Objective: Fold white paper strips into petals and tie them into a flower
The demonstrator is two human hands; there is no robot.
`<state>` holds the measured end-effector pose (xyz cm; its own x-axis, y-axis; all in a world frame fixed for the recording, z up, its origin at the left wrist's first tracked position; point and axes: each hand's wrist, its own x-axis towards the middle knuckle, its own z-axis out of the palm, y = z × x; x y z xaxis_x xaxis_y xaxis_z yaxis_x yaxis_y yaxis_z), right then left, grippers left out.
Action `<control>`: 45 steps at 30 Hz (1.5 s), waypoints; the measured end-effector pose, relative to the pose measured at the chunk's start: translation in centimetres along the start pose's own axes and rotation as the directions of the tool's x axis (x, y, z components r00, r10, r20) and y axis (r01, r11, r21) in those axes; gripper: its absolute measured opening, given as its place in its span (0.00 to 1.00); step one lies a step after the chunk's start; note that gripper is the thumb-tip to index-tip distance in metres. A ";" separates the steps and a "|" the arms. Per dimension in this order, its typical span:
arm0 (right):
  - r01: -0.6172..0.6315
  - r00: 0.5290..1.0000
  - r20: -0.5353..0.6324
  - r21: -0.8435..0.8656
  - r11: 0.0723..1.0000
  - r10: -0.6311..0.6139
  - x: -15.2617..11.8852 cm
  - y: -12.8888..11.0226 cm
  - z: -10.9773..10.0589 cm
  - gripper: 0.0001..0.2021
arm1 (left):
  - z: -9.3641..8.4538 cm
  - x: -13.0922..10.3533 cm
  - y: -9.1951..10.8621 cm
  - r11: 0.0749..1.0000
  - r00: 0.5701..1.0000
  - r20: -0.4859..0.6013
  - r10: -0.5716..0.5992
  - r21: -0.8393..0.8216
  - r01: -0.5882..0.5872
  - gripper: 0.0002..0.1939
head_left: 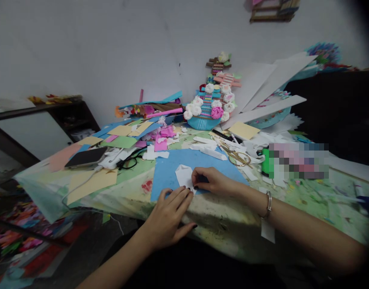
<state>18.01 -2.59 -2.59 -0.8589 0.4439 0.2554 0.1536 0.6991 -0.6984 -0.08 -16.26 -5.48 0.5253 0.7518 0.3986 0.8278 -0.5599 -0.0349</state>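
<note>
A folded white paper piece (183,175) lies on a blue sheet (164,172) near the table's front edge. My left hand (170,214) rests palm down at its lower end, fingertips on the paper and the thumb spread apart. From the right, my right hand (210,179) touches the paper's lower right edge, its fingers curled with thumb and index nearly together. Whether a bit of paper is pinched there is too small to tell. Dark nails show on both hands.
Gold scissors (240,157), black glasses (130,160) and a dark tablet-like device (86,156) lie around the blue sheet. White paper strips (210,149) are behind it. Paper-flower decorations (205,116) lean on the wall. A green object (265,161) stands at the right.
</note>
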 end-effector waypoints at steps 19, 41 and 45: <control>-0.011 1.000 0.014 0.000 1.000 0.011 0.0 -0.1 -0.1 0.04 | -0.4 -0.2 -0.8 0.995 0.995 0.031 0.096 0.010 -0.096 0.31; 0.004 1.000 0.005 0.074 0.997 -0.005 -0.1 0.1 0.0 0.03 | -0.6 0.3 0.1 0.996 0.998 0.046 -0.042 -0.073 0.045 0.39; 0.011 1.000 0.015 0.062 0.998 -0.012 -0.1 0.2 0.0 0.03 | -0.5 0.2 -0.1 0.998 0.997 0.066 -0.041 -0.054 0.045 0.38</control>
<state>18.15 -2.47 -2.74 -0.8678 0.4274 0.2536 0.1140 0.6680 -0.7354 -0.14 -16.29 -4.96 0.5028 0.7954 0.3383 0.8385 -0.5439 0.0325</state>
